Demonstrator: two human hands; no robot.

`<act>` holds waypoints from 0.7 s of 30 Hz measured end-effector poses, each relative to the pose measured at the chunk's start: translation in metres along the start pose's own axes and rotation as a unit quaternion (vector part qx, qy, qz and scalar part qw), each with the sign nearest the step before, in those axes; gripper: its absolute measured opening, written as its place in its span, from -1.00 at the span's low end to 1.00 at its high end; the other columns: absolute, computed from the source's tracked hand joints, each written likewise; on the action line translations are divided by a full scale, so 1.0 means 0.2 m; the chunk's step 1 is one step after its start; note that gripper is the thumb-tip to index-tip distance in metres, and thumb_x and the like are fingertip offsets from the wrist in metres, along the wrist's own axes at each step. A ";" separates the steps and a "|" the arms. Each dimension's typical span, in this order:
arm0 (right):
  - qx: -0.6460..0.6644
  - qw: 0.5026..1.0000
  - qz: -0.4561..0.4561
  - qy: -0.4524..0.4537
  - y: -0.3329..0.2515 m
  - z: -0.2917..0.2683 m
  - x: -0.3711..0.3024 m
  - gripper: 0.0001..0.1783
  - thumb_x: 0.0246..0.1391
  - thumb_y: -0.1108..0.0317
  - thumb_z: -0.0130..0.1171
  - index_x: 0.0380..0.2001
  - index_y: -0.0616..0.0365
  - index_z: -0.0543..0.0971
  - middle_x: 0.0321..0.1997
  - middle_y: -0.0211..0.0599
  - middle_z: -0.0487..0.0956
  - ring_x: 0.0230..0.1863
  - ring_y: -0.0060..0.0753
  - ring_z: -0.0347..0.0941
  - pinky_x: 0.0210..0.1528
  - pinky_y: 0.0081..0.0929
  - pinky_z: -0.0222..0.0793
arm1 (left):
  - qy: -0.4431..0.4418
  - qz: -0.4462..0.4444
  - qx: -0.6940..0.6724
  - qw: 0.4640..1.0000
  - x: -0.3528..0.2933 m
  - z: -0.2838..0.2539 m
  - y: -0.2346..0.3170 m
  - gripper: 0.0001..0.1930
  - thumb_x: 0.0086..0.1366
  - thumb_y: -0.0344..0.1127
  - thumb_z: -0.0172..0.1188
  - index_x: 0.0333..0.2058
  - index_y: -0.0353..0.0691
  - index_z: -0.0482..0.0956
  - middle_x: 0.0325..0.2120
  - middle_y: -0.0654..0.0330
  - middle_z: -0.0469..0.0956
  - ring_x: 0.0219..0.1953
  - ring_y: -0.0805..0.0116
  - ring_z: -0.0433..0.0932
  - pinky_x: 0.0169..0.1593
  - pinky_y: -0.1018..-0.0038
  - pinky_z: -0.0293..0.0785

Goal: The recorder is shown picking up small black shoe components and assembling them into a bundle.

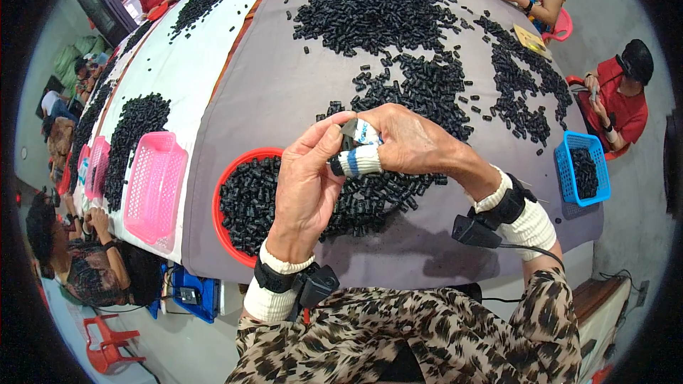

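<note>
Left hand: I see my left hand raised over the table's near edge, thumb and forefinger pinched narrow on a small black part, which sits at the 12 o'clock tip of that hand.
Right hand: my right hand comes in from 3 o'clock and meets the left; its fingers, wrapped in white-and-blue tape, close on the same small black part. Both hands grip it together.
Part location: held in the air between the two hands, just above the red tray, at the centre of my view.
Red tray: a round red tray lies under the hands at 7 o'clock of them, filled with small black pieces.
Table: a grey cloth covers it; large heaps of black pieces spread from 12 to 2 o'clock.
Wrist units: black strapped devices on both wrists over white cuffs; cables run from them.
Blue basket: at 3 o'clock, a blue basket on the table's edge, holding black pieces.
Pink basket: at 9 o'clock, a pink basket on the white cloth beside another black heap.
Others: a person in red sits at 2 o'clock; more people sit along the left edge.
</note>
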State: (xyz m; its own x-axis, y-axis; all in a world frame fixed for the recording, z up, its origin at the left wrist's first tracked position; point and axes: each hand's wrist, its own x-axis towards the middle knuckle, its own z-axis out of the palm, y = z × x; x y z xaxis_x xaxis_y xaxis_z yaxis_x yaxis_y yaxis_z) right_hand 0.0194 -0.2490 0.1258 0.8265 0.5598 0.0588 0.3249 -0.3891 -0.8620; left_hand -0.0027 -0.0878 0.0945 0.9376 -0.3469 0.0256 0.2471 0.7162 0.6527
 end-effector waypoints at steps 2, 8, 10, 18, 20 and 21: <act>-0.001 1.000 0.002 -0.001 0.01 0.00 0.00 -0.58 -0.19 0.04 0.20 -0.58 0.25 0.49 -0.66 -0.25 0.48 -0.61 -0.44 0.35 -0.47 -0.41 0.27 | 0.018 -0.006 0.020 1.000 0.00 0.01 0.00 -0.74 0.25 -0.37 0.03 -0.13 -0.41 0.43 -0.31 0.17 0.51 -0.29 0.47 0.51 -0.20 0.54 0.47; -0.005 1.000 0.006 -0.007 0.00 0.00 -0.01 -0.56 -0.20 0.01 0.20 -0.59 0.26 0.49 -0.67 -0.25 0.47 -0.61 -0.43 0.36 -0.48 -0.40 0.26 | 0.013 -0.010 0.013 1.000 0.00 -0.01 -0.01 -0.75 0.25 -0.36 0.03 -0.16 -0.40 0.44 -0.31 0.17 0.51 -0.29 0.47 0.51 -0.19 0.55 0.46; -0.004 1.000 0.007 -0.012 0.00 0.00 -0.01 -0.56 -0.19 0.03 0.19 -0.60 0.28 0.48 -0.68 -0.25 0.46 -0.61 -0.42 0.36 -0.49 -0.38 0.25 | 0.013 -0.005 0.016 1.000 0.00 -0.01 -0.01 -0.74 0.25 -0.38 0.01 -0.15 -0.43 0.41 -0.30 0.14 0.51 -0.28 0.42 0.52 -0.17 0.53 0.48; -0.016 1.000 0.012 0.016 -0.01 0.00 -0.02 -0.64 -0.21 0.14 0.20 -0.60 0.29 0.45 -0.69 -0.31 0.43 -0.62 -0.47 0.30 -0.51 -0.42 0.22 | -0.005 -0.005 -0.009 1.000 0.00 0.00 -0.01 -0.73 0.26 -0.36 -0.01 -0.14 -0.43 0.38 -0.30 0.12 0.49 -0.26 0.39 0.51 -0.16 0.51 0.49; 0.064 0.997 0.035 0.021 -0.05 0.00 -0.02 -0.66 -0.22 0.16 0.25 -0.57 0.25 0.47 -0.67 -0.40 0.43 -0.59 -0.57 0.27 -0.50 -0.49 0.21 | -0.007 -0.008 -0.030 0.999 0.00 0.01 0.00 -0.75 0.27 -0.34 0.00 -0.17 -0.40 0.43 -0.32 0.14 0.51 -0.29 0.43 0.51 -0.20 0.51 0.47; 0.064 0.997 0.035 0.022 -0.05 0.00 -0.03 -0.66 -0.22 0.16 0.25 -0.57 0.25 0.47 -0.67 -0.40 0.43 -0.59 -0.57 0.27 -0.50 -0.49 0.21 | -0.008 -0.008 -0.030 0.999 0.00 0.01 -0.01 -0.75 0.27 -0.34 0.00 -0.17 -0.40 0.43 -0.32 0.14 0.51 -0.29 0.43 0.51 -0.20 0.51 0.47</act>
State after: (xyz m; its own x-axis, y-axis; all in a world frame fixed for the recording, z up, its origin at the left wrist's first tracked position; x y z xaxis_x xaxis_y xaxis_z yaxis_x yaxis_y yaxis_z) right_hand 0.0121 -0.2481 0.1333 0.8655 0.5007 0.0163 0.2071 -0.3280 -0.9217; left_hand -0.0029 -0.0905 0.0952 0.9295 -0.3677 0.0279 0.2765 0.7451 0.6070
